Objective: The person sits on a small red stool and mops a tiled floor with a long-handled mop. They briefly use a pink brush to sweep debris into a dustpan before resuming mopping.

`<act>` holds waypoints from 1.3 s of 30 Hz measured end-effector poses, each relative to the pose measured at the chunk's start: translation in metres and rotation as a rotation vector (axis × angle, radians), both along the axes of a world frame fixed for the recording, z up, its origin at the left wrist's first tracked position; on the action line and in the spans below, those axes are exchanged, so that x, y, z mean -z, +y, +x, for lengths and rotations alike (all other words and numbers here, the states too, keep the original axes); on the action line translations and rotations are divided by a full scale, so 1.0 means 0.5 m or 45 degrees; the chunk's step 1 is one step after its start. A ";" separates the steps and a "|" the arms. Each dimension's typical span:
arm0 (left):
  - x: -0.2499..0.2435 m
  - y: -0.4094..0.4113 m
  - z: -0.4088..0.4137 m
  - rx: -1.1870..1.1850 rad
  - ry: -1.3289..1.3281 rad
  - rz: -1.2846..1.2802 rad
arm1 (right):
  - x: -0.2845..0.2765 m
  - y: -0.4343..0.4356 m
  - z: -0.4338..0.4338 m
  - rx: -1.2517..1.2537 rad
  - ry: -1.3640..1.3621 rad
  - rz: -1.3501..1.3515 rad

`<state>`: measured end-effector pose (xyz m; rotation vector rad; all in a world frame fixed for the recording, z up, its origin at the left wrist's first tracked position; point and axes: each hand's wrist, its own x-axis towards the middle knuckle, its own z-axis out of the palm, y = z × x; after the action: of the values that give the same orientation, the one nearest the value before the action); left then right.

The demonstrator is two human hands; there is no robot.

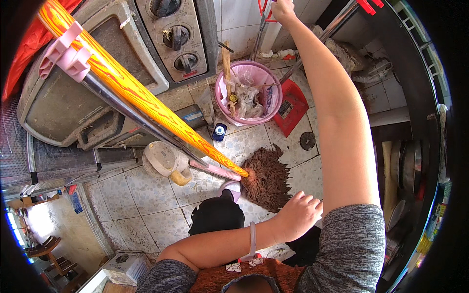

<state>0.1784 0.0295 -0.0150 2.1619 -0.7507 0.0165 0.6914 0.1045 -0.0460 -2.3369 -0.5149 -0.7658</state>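
My right hand [283, 11] reaches to the top edge, beside red-handled metal tongs [264, 14]; a sliver of purple shows at its fingers, and its grip is partly cut off. My left hand [301, 217] is bent across my front with curled fingers, its palm hidden. A brown string mop [265, 177] rests on the tiled floor, its orange-yellow patterned handle [146, 95] slanting to the upper left. Along it runs a metal pole [124, 108] with pink clips. A pink bin [218, 91] holding plastic bags stands beside a red dustpan [293, 108].
A dirty countertop oven [176, 55] stands at the upper left. On the floor are a cream lidded container [163, 159], a small blue bottle [219, 132] and a round black disc [307, 141]. Dark shelving with pans [410, 164] lines the right; a box [126, 267] sits at lower left.
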 end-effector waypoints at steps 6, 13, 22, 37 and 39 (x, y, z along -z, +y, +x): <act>0.003 0.004 0.002 0.033 0.008 0.045 | -0.002 -0.021 -0.004 0.321 0.505 -0.107; 0.002 0.009 0.007 0.049 0.034 0.049 | 0.006 -0.021 0.019 -0.026 0.355 0.072; 0.004 0.004 0.006 0.037 0.004 0.079 | 0.093 -0.050 0.034 -0.381 0.192 0.255; 0.047 0.016 -0.016 0.207 0.278 0.510 | 0.102 -0.307 -0.566 -0.823 1.457 0.069; 0.038 0.020 -0.022 0.383 0.396 0.539 | 0.156 -0.308 -0.675 -0.920 1.562 0.040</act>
<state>0.1675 0.0397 -0.0339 2.3372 -0.9476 -0.6737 0.3540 -0.0495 -0.1241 -1.8856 -0.6481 0.9343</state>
